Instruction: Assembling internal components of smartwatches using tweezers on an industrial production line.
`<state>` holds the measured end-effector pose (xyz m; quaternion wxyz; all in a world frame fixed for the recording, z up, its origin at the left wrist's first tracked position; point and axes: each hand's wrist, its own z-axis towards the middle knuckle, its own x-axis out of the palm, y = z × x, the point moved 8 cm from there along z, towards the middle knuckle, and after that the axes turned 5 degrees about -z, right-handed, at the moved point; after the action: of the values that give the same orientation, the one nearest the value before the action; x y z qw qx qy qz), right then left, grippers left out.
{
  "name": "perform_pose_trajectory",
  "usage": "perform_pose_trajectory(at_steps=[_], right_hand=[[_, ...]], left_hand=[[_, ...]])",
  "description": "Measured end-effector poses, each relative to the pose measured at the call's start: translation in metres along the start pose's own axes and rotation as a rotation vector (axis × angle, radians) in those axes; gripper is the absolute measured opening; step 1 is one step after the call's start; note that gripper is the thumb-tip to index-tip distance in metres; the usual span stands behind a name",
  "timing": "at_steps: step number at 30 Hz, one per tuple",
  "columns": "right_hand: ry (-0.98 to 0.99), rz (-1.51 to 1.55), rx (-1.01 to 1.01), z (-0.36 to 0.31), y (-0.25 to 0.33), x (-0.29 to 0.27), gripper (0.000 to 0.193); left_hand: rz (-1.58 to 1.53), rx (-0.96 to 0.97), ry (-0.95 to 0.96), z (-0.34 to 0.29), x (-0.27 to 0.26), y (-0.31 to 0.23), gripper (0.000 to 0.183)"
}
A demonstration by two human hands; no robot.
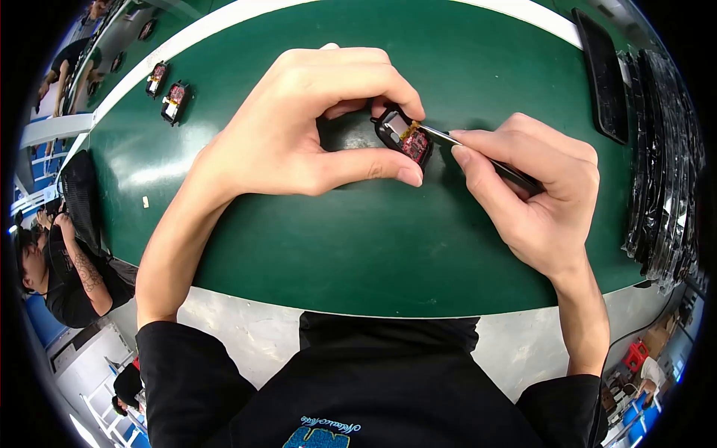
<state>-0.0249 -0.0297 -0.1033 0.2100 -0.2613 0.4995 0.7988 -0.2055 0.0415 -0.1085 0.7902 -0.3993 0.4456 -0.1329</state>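
Observation:
Over the green table [358,254], my left hand [299,127] grips a small black watch-like case [420,157] by its edges, between curled fingers and thumb. Its inside faces up, showing a red circuit board, a silver-grey block and a yellow-orange ribbon. From the right, my right hand [534,183] pinches a slim metal tool, apparently tweezers [441,134]. The tool's tip meets the case near the ribbon; whether it grips the ribbon I cannot tell.
Two similar opened cases, one nearer [174,103] and one farther [156,79], lie at the far left. A white scrap [146,201] rests below them. At right are a black tray [600,75] and stacked plastic-wrapped black packages [661,164]. Another person [82,276] sits at left.

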Motion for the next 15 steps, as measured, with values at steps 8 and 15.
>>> perform_pose_trajectory(at_steps=[8, 15], right_hand=[[-0.008, -0.002, -0.014, 0.0006, 0.0003, -0.0005, 0.017], [-0.025, -0.019, 0.026, -0.0012, -0.0006, -0.0043, 0.017]], left_hand=[[0.001, 0.012, -0.005, 0.0005, 0.0007, -0.0005, 0.052], [0.002, -0.031, -0.001, 0.0006, 0.0013, 0.0011, 0.053]])
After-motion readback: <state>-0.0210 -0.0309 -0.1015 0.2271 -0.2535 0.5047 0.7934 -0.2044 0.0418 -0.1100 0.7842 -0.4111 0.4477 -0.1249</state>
